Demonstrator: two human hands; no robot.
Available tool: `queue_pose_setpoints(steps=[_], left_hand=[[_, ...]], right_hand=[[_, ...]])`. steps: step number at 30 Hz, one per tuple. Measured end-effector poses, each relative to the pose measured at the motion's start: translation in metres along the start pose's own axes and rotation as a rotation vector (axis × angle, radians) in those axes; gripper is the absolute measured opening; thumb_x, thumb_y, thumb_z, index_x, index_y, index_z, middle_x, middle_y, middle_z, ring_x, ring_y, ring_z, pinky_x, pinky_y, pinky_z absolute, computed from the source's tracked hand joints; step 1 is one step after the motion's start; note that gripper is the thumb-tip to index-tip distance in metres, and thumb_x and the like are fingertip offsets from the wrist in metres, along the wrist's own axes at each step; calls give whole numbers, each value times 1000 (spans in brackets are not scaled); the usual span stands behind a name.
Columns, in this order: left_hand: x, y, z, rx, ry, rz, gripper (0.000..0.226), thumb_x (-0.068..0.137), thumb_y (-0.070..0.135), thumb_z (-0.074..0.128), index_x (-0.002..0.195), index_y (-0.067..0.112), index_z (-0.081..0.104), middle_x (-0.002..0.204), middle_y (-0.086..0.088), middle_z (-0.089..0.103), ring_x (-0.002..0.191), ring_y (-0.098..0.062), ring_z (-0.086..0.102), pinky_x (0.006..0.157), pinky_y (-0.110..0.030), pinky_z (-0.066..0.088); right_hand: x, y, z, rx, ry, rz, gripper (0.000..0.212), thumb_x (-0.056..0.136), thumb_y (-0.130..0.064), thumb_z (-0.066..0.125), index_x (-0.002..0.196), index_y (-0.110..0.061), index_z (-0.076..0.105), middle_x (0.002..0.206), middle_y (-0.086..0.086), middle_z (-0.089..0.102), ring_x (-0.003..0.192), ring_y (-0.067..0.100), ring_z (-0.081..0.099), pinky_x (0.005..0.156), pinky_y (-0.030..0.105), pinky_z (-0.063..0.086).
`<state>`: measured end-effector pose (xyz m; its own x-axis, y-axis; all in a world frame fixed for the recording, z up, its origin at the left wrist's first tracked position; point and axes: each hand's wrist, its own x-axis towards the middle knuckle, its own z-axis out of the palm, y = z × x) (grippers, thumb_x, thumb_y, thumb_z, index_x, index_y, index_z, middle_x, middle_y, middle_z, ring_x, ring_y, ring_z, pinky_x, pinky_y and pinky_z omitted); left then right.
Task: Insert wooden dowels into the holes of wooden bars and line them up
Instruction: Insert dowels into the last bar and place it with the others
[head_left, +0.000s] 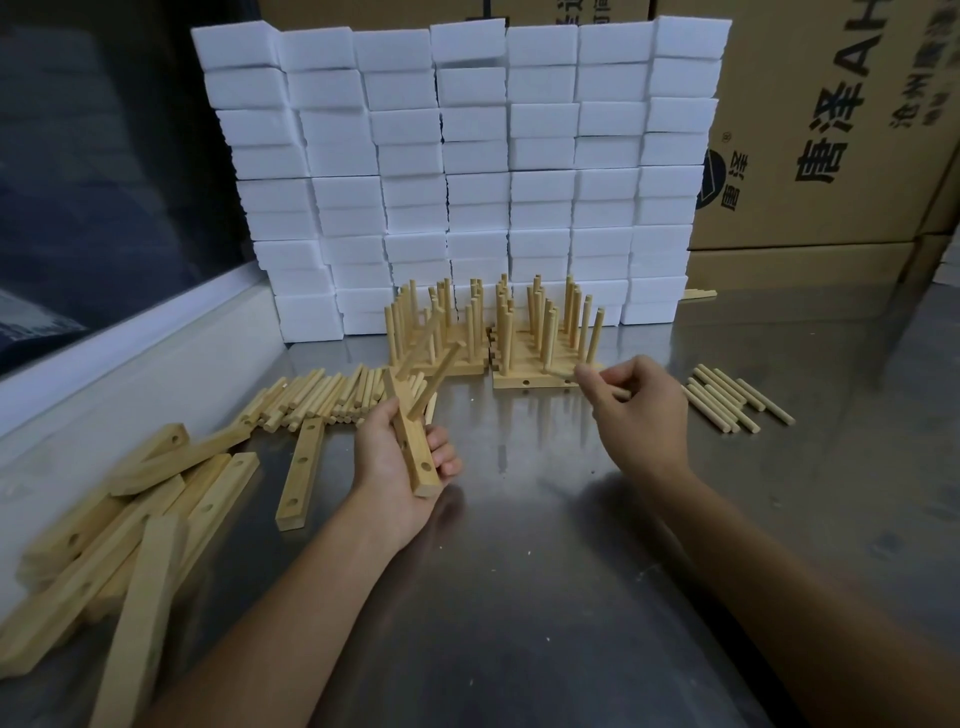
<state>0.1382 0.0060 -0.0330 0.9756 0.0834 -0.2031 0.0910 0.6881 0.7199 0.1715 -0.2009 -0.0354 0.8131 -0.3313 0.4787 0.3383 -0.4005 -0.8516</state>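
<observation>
Several loose wooden bars (130, 499) lie heaped at the left edge of the metal surface (519, 597), overlapping at mixed angles, with drilled holes visible in their faces. One single bar (300, 470) lies apart from the heap, just right of it, flat on the surface. Behind it, a pile of loose dowels (322, 397) rests side by side on the surface. The left hand (402, 462) holds a bar (410, 447) with fingers and thumb curled round its lower half; the bar stands tilted, with two dowels (434, 382) seated in its upper holes and one empty hole visible near its lower end. Behind this hand, the finished bars with upright dowels (498, 332) stand in close rows on the surface, directly in front of a wall of stacked white foam blocks (457, 171). The right hand (631, 402) is raised above the surface, just in front of the right end of the finished rows, with fingers curled; a short light-coloured piece shows between thumb and forefinger, apparently a dowel, though motion blur prevents confirmation. To its right, a small group of dowels (732, 397) lies parallel on the surface. Printed cardboard boxes (831, 130) stand at the far right.
</observation>
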Motion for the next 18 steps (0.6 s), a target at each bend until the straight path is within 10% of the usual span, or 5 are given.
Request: queue_pose_setpoints(steps=[6, 10, 18], left_hand=[[-2, 1, 0, 0, -3, -3, 41, 98, 39, 39, 66, 14, 41, 51, -1, 35, 38, -13, 31, 37, -21, 27], [-3, 1, 1, 7, -1, 0, 39, 98, 39, 38, 68, 14, 41, 51, -1, 34, 38, -13, 31, 37, -22, 27], [-3, 0, 1, 24, -6, 7, 40, 99, 39, 39, 68, 14, 41, 51, -1, 35, 38, -13, 31, 38, -22, 27]], right_hand=[[-4, 2, 4, 25, -144, 125, 7, 97, -17, 62, 103, -14, 58, 90, 2, 68, 62, 8, 68, 56, 20, 51], [-3, 1, 4, -15, -223, 141, 47, 103, -6, 44, 145, -25, 42, 96, -2, 57, 73, 18, 67, 49, 15, 45], [-2, -6, 0, 44, -240, 208, 48, 106, -14, 33, 151, -29, 31, 112, 5, 63, 66, 19, 63, 52, 25, 51]])
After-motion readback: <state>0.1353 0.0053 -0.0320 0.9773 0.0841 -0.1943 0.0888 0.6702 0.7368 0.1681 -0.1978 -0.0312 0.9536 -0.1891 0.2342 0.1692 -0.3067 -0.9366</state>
